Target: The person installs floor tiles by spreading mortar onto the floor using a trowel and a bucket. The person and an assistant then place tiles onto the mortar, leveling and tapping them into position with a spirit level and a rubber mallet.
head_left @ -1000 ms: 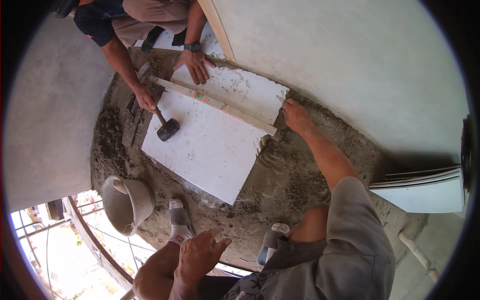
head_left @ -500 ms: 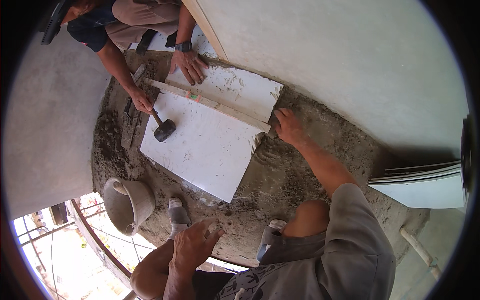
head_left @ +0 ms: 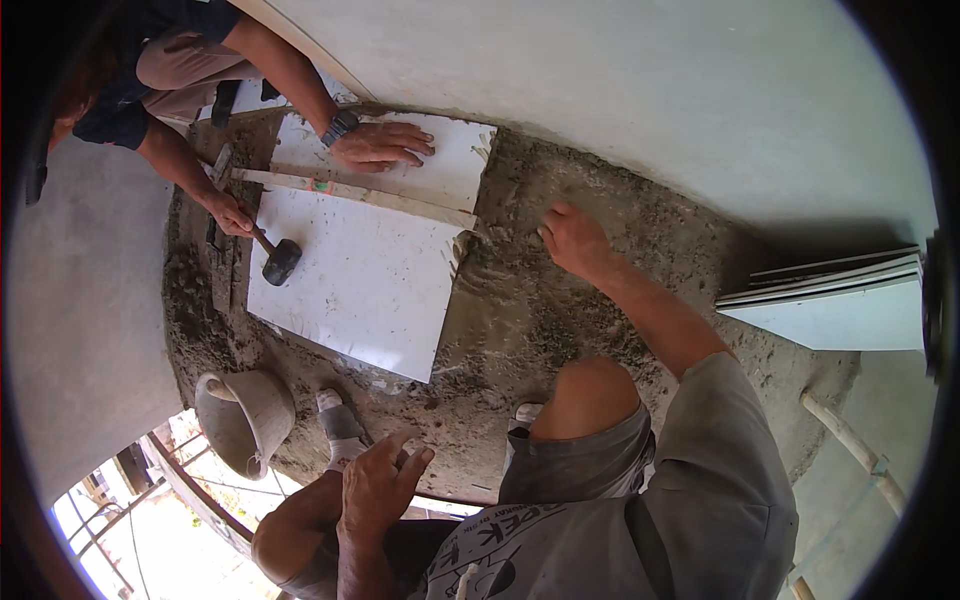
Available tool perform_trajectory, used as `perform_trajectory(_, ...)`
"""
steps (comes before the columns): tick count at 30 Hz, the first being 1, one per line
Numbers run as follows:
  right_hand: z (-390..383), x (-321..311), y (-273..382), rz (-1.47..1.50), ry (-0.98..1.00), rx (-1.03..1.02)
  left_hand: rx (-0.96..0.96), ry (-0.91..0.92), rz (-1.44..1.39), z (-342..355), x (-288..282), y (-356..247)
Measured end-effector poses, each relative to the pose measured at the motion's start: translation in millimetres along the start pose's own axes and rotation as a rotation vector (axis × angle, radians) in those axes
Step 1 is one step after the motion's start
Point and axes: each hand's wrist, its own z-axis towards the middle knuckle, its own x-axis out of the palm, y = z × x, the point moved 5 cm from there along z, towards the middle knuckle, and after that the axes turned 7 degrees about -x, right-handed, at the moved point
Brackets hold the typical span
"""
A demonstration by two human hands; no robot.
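Observation:
My right hand (head_left: pixel 578 240) is over the rough wet mortar (head_left: pixel 530 310), a short way right of the white tiles and apart from them. Its fingers curl downward, hiding whatever may be in them. Close to my left knee, my left hand (head_left: pixel 380 490) hangs with thumb and finger apart and nothing seen in it. Two white tiles, a farther one (head_left: pixel 455 155) and a nearer one (head_left: pixel 350 285), lie side by side, smeared with mortar. A long spirit level (head_left: pixel 405 203) rests across them near their joint. A co-worker's hand grips a black-headed rubber mallet (head_left: pixel 282 262) above the nearer tile.
The co-worker's other hand (head_left: pixel 385 148) presses on the farther tile. A pale bucket (head_left: pixel 270 405) stands at the left near the floor's open edge. Several stacked tiles (head_left: pixel 830 315) lean by the right wall, with a wooden pole (head_left: pixel 840 435) nearer me.
My right hand has left the tiles' right edge and is now over the mortar. The co-worker's flat hand has shifted right across the farther tile. The whole view has shifted.

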Motion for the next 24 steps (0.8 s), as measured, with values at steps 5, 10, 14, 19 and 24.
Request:
perform_trajectory(5,-9.4,-93.6,-11.0,0.127,-0.680,0.073,0.058,-0.024,0.027,8.4,7.4,-4.6)
perform_trajectory(10,-80.3,-30.5,-45.2,-0.086,-0.015,0.195,0.146,-0.112,-0.109,7.6,11.1,-25.1)
perform_trajectory(14,-206.1,8.5,10.9,0.206,-0.201,0.425,0.308,-0.055,0.027,30.3,21.5,-23.5)
perform_trajectory(19,-332.8,75.0,56.1,0.281,-0.173,0.768,0.354,0.069,0.060,37.4,21.6,-57.5)
perform_trajectory(24,-329.0,41.5,22.6,0.275,-0.355,1.070,0.127,0.069,-0.091,57.5,21.8,-34.5)
